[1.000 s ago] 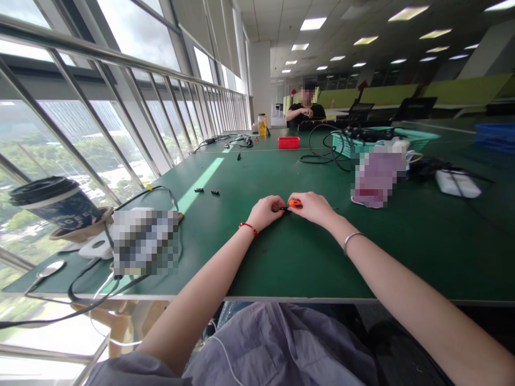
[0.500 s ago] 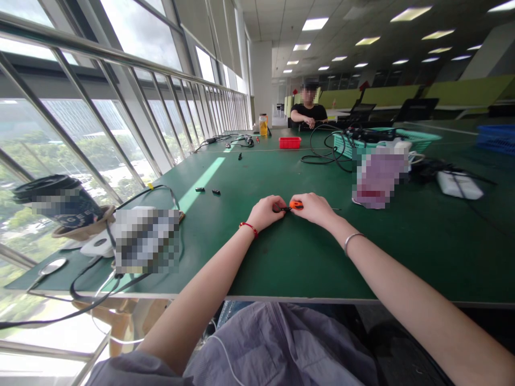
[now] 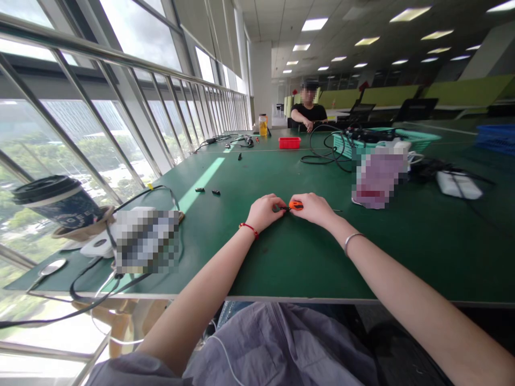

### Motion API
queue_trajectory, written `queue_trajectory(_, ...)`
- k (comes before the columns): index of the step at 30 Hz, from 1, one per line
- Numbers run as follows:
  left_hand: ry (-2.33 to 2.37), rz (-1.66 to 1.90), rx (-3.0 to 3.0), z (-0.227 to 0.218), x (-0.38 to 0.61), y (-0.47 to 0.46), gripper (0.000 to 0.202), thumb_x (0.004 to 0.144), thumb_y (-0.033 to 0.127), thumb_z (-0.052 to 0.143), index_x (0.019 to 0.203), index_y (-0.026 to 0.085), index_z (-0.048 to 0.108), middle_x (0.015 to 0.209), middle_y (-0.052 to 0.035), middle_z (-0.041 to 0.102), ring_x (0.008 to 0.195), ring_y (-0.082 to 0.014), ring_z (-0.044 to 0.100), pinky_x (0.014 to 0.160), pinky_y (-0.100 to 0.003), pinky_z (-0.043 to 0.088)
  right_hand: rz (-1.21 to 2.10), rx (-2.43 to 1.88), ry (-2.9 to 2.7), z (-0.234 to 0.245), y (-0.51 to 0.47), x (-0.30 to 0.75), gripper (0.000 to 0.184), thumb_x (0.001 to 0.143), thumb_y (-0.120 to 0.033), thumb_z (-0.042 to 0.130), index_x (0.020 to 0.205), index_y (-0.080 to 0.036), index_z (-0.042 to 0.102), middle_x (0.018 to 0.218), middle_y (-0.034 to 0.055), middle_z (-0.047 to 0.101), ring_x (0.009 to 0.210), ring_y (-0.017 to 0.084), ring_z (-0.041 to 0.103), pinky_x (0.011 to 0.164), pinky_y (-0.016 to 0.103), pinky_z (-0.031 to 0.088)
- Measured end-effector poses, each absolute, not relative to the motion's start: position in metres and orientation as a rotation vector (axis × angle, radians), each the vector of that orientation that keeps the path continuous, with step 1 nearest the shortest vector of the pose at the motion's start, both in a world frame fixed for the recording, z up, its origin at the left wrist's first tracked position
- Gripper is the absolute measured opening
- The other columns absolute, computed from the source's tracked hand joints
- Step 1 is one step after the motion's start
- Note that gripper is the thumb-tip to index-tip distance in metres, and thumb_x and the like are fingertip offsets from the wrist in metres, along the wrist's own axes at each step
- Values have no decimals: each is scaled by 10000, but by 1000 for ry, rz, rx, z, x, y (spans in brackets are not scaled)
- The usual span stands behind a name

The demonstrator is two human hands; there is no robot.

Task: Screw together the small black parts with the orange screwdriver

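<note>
Over the green table (image 3: pixel 261 268), my left hand (image 3: pixel 266 210) is closed, its thumb and fingertips pinching a small black part (image 3: pixel 284 208) mostly hidden by the fingers. Close beside it, my right hand (image 3: pixel 314 208) is wrapped round a screwdriver with an orange-and-black handle (image 3: pixel 296 205). A thin metal shaft (image 3: pixel 337 210) sticks out to the right, past that hand. The handle's end meets the black part or lies just against it; I cannot tell which. Farther off to the left lie two small black pieces (image 3: pixel 216 192), with another black piece (image 3: pixel 240 156) beyond them.
At left are a lidded cup (image 3: pixel 60 201) in a holder, a blurred-out object (image 3: pixel 147 241) and cables. A red tray (image 3: pixel 289 142) stands farther back. A turquoise basket (image 3: pixel 422 140) of cables and a purple pixelated item (image 3: pixel 380 177) are at right. A person (image 3: pixel 309 110) sits opposite.
My left fingers have shifted slightly, and less of the black part shows between them. My right hand stays almost in place on the screwdriver.
</note>
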State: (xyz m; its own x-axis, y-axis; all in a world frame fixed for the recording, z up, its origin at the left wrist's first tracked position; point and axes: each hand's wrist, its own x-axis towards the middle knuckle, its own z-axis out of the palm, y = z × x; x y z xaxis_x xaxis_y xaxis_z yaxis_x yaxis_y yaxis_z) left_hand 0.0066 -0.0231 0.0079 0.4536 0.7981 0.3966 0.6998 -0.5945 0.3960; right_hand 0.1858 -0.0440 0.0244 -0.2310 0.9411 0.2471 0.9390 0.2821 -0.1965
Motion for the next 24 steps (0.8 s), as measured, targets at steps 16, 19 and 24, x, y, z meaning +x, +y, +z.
queue_trajectory(16, 1300, 834, 2563, 9, 7, -25, 134, 762, 254, 624, 844, 236, 728, 905, -17, 682, 846, -171, 601, 759, -268, 468, 6, -1691, -2243, 24, -44, 186, 183, 765, -316, 583, 923, -284, 671, 857, 8, 701, 787, 188, 626, 582, 245, 345)
queue_trajectory(19, 1305, 840, 2466, 7, 7, -22, 134, 750, 274, 640, 838, 229, 731, 898, -12, 684, 795, -157, 601, 717, -259, 472, -3, -1690, -2241, 24, -44, 186, 193, 768, -312, 581, 937, -285, 672, 872, 11, 704, 799, 192, 629, 588, 246, 346)
queue_trajectory(24, 1269, 863, 2329, 4, 7, -18, 136, 731, 268, 660, 826, 204, 733, 864, -15, 688, 748, -137, 601, 690, -241, 482, -14, -1687, -2231, 23, -44, 186, 196, 768, -312, 583, 938, -293, 678, 861, 7, 706, 780, 184, 630, 589, 239, 364)
